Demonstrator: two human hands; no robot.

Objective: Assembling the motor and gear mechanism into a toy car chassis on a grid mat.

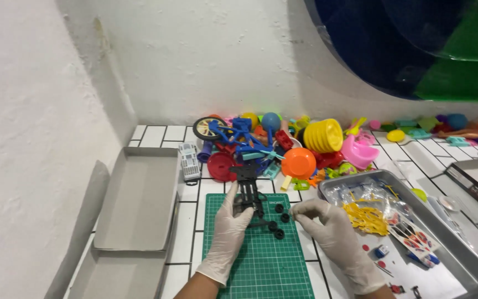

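Left hand [229, 221] clamps the black chassis [248, 191], its length pointing away; right hand [327, 227] pinches something tiny; right of it, a metal tray [471, 266] holds yellow parts [367, 217].

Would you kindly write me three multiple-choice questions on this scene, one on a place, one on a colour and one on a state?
1. Where does the open cardboard box lie?
A. left of the green mat
B. inside the metal tray
C. on the toy pile

2. What colour are the small wheels on the mat?
A. yellow
B. black
C. pink

3. What is the left hand doing?
A. resting flat in the box
B. lifting the tray
C. holding the black frame

Answers:
1 A: the box sits beside the mat's left edge.
2 B: the loose wheels between the left hand and the right hand are black.
3 C: its gloved fingers grip the frame over the mat.
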